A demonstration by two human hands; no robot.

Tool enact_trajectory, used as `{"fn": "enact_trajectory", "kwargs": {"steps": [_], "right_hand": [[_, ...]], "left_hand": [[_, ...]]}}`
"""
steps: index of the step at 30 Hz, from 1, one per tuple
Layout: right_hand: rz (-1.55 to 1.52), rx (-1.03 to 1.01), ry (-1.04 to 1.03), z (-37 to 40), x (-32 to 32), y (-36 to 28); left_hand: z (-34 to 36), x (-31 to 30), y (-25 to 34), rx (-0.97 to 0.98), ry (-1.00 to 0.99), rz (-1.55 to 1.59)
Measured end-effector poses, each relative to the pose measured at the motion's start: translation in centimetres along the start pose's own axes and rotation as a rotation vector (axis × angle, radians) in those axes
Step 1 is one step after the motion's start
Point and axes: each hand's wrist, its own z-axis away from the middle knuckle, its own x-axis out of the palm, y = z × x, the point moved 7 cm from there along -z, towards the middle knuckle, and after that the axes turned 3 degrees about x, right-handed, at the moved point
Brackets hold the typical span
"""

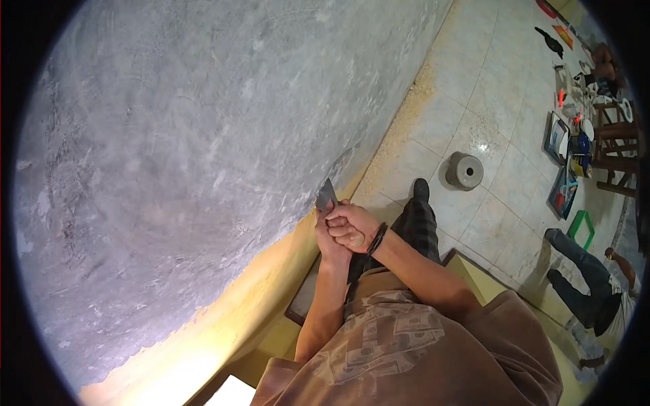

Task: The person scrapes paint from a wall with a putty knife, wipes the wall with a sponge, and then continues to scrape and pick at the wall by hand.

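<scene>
Directions: 12 o'clock is the top of the view, taken from the hands. The left hand and right hand are clenched together around the base of a flat metal blade; any handle is hidden in the grip. The left hand lies on the wall side; the right, with a dark bracelet at its wrist, closes over it from 3 o'clock.

Critical relation: the blade projects toward 11 o'clock, long axis roughly 11 to 5, its tip at the grey wall surface near the border with the yellow band. Exact edge contact cannot be confirmed. The left hand is nearer the wall.

Outward: pale grit follows the wall base toward 1 o'clock. A round grey object sits on the tiled floor at 2 o'clock. A green frame lies at 3 o'clock; another person is between 3 and 4.
</scene>
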Motion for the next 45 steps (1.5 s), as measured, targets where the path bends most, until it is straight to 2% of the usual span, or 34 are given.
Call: {"fn": "enact_trajectory", "kwargs": {"steps": [1, 2, 3, 5, 6, 8, 10, 12, 14, 17, 22, 25, 26, 29, 33, 38, 41, 43, 44, 45], "right_hand": [[0.011, -0.009, -0.016, -0.1, 0.9, 0.0], [0.021, -0.017, -0.032, -0.2, 1.4, 0.2], [0.026, -0.016, -0.035, -0.6, 0.9, 0.4], [-0.043, -0.009, 0.024, -1.8, -1.2, 0.0], [-0.039, -0.015, 0.027, -1.1, -0.5, -0.1], [0.065, -0.070, 0.064, 0.8, 1.8, 0.8], [0.079, -0.081, 0.075, -0.2, 1.3, 0.7], [-0.013, -0.066, 0.101, -1.7, -0.2, 0.2], [0.025, -0.071, 0.109, -1.2, -0.5, 0.8], [0.035, -0.062, 0.076, 0.1, 1.2, 0.9], [-0.033, -0.035, 0.019, -1.4, 0.0, -0.5], [0.011, -0.063, -0.002, -0.5, 1.1, -0.4], [0.032, -0.068, 0.001, -0.2, 1.1, 0.2], [0.009, -0.037, 0.036, -1.7, -1.6, 0.2], [0.006, -0.035, 0.054, -0.5, 0.3, 0.1], [-0.015, 0.026, -0.022, -1.4, -1.7, -0.2], [0.032, -0.047, 0.033, -0.9, -0.9, -0.3], [-0.049, 0.016, 0.003, -2.0, -1.7, -0.5], [-0.052, 0.018, 0.008, -2.1, -2.5, -0.2], [-0.040, 0.008, 0.012, -2.0, -2.1, -0.6]], "left_hand": [[1.6, 2.8, 1.3, 0.027, 0.173, 0.021], [0.8, 0.9, 1.2, 0.032, 0.174, 0.018], [-0.7, -1.3, 0.1, -0.039, 0.006, 0.104], [-1.2, -0.4, -0.7, -0.112, -0.178, 0.198], [-0.8, -0.3, -0.8, -0.104, -0.158, 0.191], [0.7, 0.4, 0.5, -0.023, 0.020, 0.069], [0.7, 0.4, 0.9, 0.006, 0.072, 0.042], [-0.7, -0.9, 0.2, -0.040, 0.019, 0.097], [-1.4, -1.8, -0.3, -0.050, -0.016, 0.113], [0.1, 0.2, 0.7, -0.014, 0.074, 0.054], [-1.4, -0.9, -0.3, -0.045, 0.025, 0.107], [-0.3, 0.2, 0.5, -0.014, 0.074, 0.064], [-0.4, -0.4, 0.3, -0.025, 0.068, 0.086], [-3.3, -5.1, -3.0, -0.144, -0.124, 0.405], [0.4, 1.1, 0.4, -0.097, 0.082, 0.058], [-1.4, -2.1, -1.9, -0.123, 0.002, 0.210], [-2.2, -3.1, -0.9, -0.008, 0.019, -0.007], [-2.4, -3.5, -2.2, -0.140, -0.056, 0.266], [-2.6, -4.1, -2.9, -0.143, -0.051, 0.268], [-3.6, -5.0, -2.4, 0.027, 0.070, 0.048]]}}
